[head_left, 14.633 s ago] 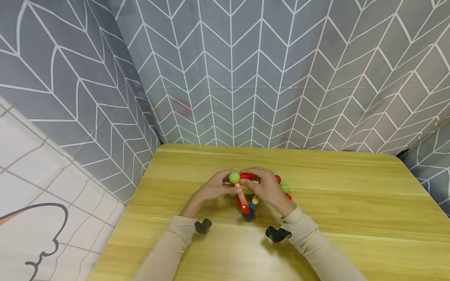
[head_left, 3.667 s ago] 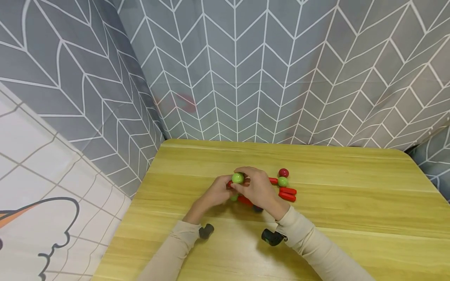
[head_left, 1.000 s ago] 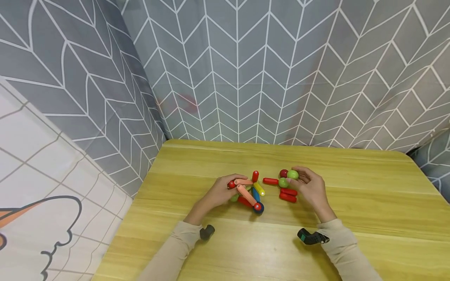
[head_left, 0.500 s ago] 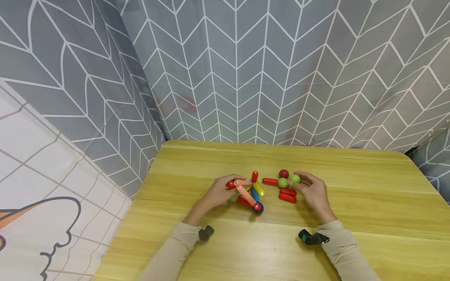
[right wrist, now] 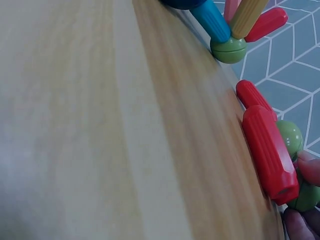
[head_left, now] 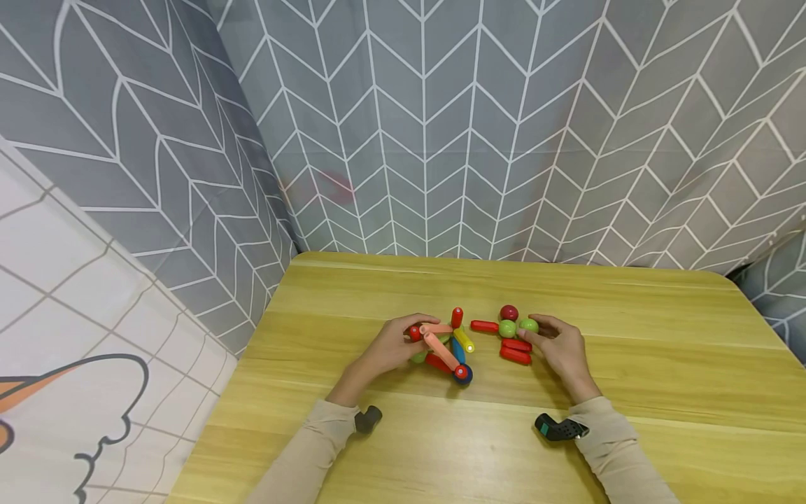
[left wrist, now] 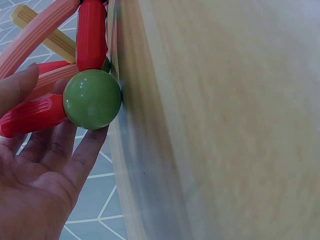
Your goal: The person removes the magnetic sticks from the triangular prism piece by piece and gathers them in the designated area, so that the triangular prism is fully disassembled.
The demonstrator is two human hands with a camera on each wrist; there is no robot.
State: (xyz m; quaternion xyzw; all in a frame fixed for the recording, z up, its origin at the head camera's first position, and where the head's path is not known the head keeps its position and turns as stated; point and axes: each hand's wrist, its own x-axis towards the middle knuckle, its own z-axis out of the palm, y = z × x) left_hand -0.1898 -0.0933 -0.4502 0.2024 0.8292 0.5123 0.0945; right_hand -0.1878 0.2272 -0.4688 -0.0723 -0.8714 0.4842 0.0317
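My left hand (head_left: 393, 343) holds the left side of a structure of magnetic rods and balls. Its pink rods (head_left: 442, 350), yellow rod (head_left: 464, 340) and blue rod (head_left: 457, 350) lean at angles, and a dark blue ball (head_left: 464, 378) forms the near corner. In the left wrist view, fingers lie behind and below a red rod (left wrist: 32, 116) and a green ball (left wrist: 92, 99), with the thumb at the left. Off to the right, my right hand (head_left: 563, 351) pinches a loose green ball (head_left: 529, 325) low at the table; its fingers are partly cut off in the right wrist view.
Beside the right hand lie a dark red ball (head_left: 508, 312), another green ball (head_left: 506, 329) touching a red rod (head_left: 483, 326), and two red rods (head_left: 515, 355) side by side. The wooden table (head_left: 661, 350) ends at a patterned grey curtain (head_left: 453, 126).
The right hand has carried the green ball from the structure's top to the right, among the loose pieces, then shifted it slightly nearer. My left hand stays on the structure, whose pink rods now show uncapped.
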